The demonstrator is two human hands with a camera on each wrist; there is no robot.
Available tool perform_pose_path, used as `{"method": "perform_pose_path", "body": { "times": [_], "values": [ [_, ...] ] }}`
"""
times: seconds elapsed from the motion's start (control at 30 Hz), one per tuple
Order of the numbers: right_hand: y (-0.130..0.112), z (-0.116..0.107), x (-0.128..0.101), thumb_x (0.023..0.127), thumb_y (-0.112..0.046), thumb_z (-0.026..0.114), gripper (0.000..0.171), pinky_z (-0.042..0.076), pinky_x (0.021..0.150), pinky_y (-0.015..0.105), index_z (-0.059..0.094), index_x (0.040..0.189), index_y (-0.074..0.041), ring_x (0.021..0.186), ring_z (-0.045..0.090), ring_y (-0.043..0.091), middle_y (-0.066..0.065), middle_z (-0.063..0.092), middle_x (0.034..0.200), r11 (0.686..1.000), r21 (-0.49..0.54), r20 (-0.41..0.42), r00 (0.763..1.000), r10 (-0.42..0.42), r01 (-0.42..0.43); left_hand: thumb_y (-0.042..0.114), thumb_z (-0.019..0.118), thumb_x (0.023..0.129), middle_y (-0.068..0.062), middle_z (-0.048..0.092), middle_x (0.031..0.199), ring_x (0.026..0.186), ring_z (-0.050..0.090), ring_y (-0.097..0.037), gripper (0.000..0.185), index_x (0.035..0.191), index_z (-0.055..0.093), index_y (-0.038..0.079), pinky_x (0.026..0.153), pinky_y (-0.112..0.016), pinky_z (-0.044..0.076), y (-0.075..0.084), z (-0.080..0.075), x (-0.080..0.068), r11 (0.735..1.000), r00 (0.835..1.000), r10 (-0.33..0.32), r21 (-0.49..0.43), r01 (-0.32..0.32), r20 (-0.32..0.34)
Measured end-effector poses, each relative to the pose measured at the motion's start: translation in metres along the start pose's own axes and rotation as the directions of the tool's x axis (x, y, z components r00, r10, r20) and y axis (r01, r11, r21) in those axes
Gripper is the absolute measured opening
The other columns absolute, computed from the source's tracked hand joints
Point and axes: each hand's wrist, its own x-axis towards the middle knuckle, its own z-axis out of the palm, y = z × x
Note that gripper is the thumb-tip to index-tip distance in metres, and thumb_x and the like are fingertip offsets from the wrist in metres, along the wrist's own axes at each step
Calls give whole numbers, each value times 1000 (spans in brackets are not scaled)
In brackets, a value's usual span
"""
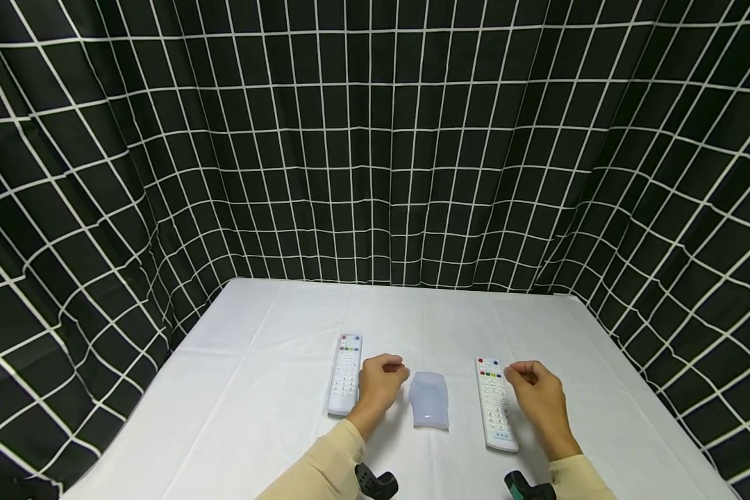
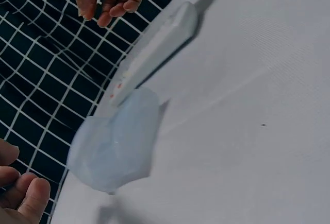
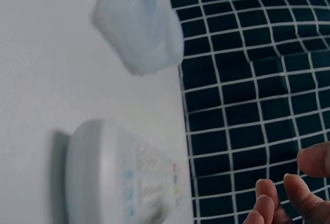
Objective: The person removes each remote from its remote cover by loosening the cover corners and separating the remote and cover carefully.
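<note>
Both hands (image 1: 381, 382) (image 1: 537, 396) hovering, two white remotes (image 1: 346, 373) (image 1: 495, 403), no legible writing

Two remotes (image 1: 346, 373) (image 1: 494, 403) flank the cover (image 1: 429, 398); far table (image 1: 412, 312) open.

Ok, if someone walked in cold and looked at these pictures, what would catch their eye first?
Probably the black curtain with its white grid, wrapping round the white table. Next, two white remotes lying lengthwise: the left remote beside the left hand, and the right remote beside the right hand. Between the hands lies a translucent pale blue cover; both hands are loosely curled and hold nothing.
</note>
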Motion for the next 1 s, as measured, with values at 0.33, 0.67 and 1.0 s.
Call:
{"method": "perform_pose_path", "body": {
  "times": [0.33,0.67,1.0],
  "values": [
    [-27,3,-16,94,-22,62,23,42,69,20,63,107,-2,86,55,18,10,65,97,995,78,-15,998,-59,60,-1,74,78,-5,69,84,80,66,-19,17,95,71,-4,73,-30,54,9,-22,1,993,999,36,-110,-36,4],
    [-49,10,-22,94,-19,63,22,44,67,18,62,106,0,82,56,12,11,64,98,975,184,-3,992,-125,123,0,72,81,-10,68,91,87,65,-23,21,101,69,-7,77,-30,53,17,-47,1,981,999,44,-192,-39,20],
    [-62,19,-28,94,-18,64,22,44,69,17,62,108,-1,85,55,16,13,62,102,966,215,7,989,-148,143,2,72,83,-15,68,98,92,65,-26,25,106,67,-9,82,-31,52,17,-72,0,977,1000,16,-211,-12,21]
  ]
}}
